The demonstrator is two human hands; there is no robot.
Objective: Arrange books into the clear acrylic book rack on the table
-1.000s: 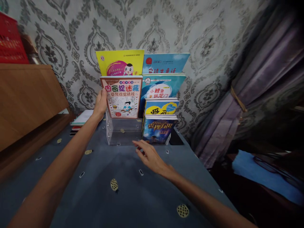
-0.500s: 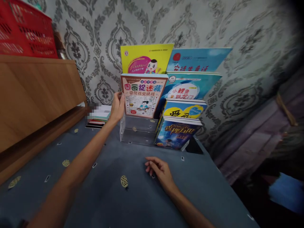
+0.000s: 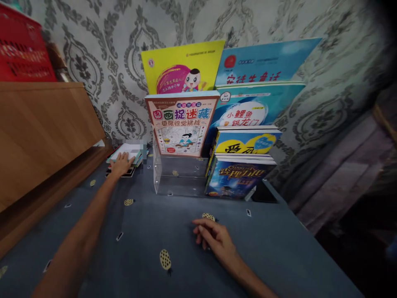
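Note:
My left hand (image 3: 121, 164) reaches to the far left and rests with its fingers spread on a small stack of books (image 3: 136, 151); part of the stack is blurred out. Lower in the view, my right hand (image 3: 215, 236) hovers over or rests on the tablecloth with loosely curled fingers and nothing in them. Between and beyond the hands stands a clear tiered book rack (image 3: 178, 182). It bears a brown-bordered picture book (image 3: 182, 124), a yellow book (image 3: 173, 62), a blue book (image 3: 266, 62), a teal book (image 3: 263, 101), a blue-and-yellow book (image 3: 248, 140) and a dark blue book (image 3: 235, 176).
A wooden cabinet (image 3: 46, 136) stands along the left, with a red plastic basket (image 3: 23, 49) on it. Patterned wallpaper (image 3: 133, 74) backs the table. A dark flat object (image 3: 263, 193) lies right of the rack, and a curtain (image 3: 335, 178) hangs beyond the table's right edge.
My left hand has let go of the brown-bordered book's left edge and moved left onto the stack. The camera view has shifted a little; my right hand keeps its loose pose.

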